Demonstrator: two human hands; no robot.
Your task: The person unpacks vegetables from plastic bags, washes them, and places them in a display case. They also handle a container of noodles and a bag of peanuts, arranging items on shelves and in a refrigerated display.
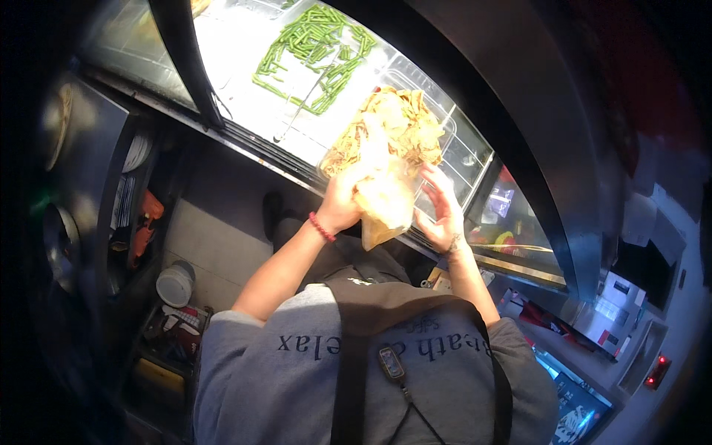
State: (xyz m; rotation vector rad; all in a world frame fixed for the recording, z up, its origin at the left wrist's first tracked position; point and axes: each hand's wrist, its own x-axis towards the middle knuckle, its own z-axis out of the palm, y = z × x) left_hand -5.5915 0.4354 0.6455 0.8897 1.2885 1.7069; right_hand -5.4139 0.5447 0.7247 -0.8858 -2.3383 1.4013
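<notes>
My left hand (345,197) grips a clear plastic bag (386,214) with yellowish food inside, its lower corner hanging toward me. Strong light washes out the bag's upper part and some of my left fingers. To the bag's right is my right hand (443,208), its fingers apart and slightly curled. The thumb comes close to the bag; contact cannot be made out. Just beyond both hands, a clear plastic tray (328,167) bears a heap of crinkled yellow-brown food pieces (409,119) inside the lit display case.
Cut green beans (311,39) lie farther left in the case, with metal tongs (306,100) across them. A dark frame post (183,61) and a curved dark edge (500,111) bound the opening. A white lidded bucket (175,283) stands at lower left.
</notes>
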